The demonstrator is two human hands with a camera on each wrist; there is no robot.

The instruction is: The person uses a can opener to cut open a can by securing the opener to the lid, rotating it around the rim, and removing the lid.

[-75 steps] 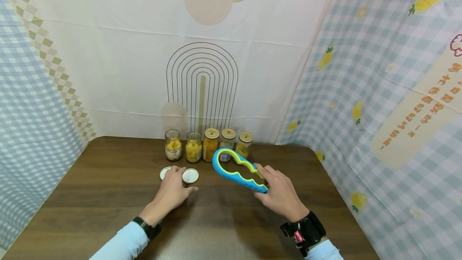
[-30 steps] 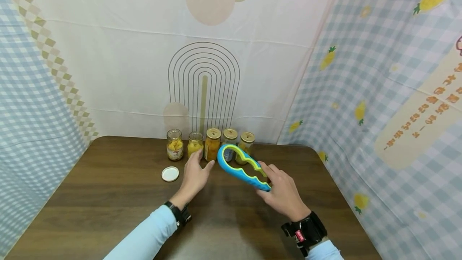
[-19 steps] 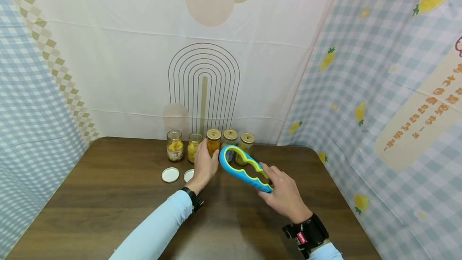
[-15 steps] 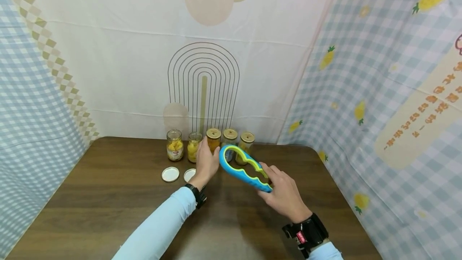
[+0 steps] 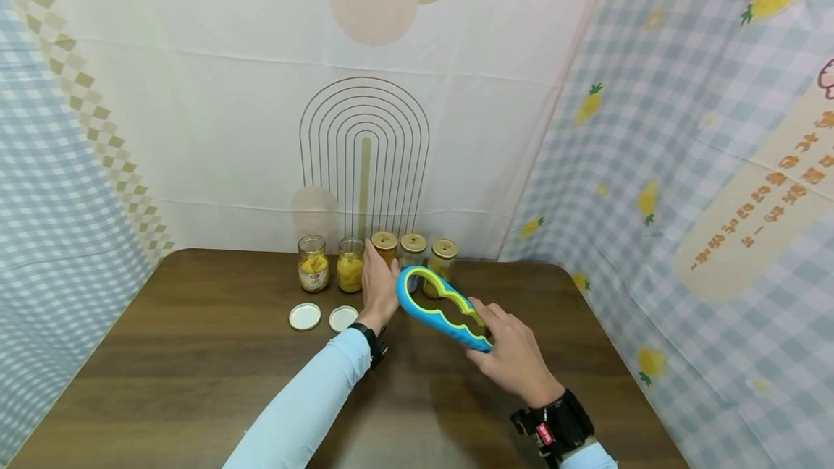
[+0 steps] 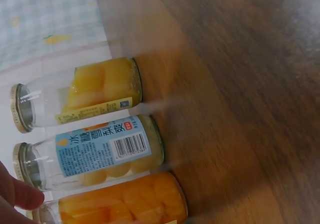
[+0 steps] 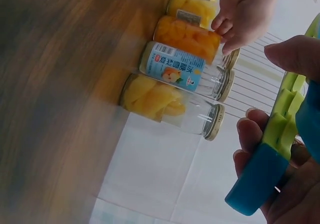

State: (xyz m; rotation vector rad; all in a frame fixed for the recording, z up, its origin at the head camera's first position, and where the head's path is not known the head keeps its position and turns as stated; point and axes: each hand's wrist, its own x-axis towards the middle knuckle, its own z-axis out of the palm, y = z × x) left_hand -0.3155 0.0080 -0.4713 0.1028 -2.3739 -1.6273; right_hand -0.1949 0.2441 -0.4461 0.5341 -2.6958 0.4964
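Note:
My left hand (image 5: 380,286) grips the upper part of a lidded jar of orange fruit (image 7: 186,39), thumb on its right side. The jar stands in the row at the back, and the hand hides most of it in the head view. In my right hand (image 5: 511,349) is a blue and lime-green jar opener (image 5: 433,317), held by its handle ends, its wavy inner edges apart. The opener's loop is in front of the lidded jars, around nothing. Two more lidded jars, a blue-labelled one (image 6: 105,149) and one with yellow fruit (image 6: 102,86), stand to the right.
Left of the held jar stand two lidless jars of yellow fruit, a labelled one (image 5: 313,266) and a plainer one (image 5: 350,270). Two white-lined lids (image 5: 305,316) lie before them on the brown table (image 5: 195,368). Fabric curtains (image 5: 228,129) surround the table's back and sides.
My left hand has let go of the second lid, leaving it beside the first, and moved right and back to the jar of orange fruit. The right hand keeps the opener nearly in place.

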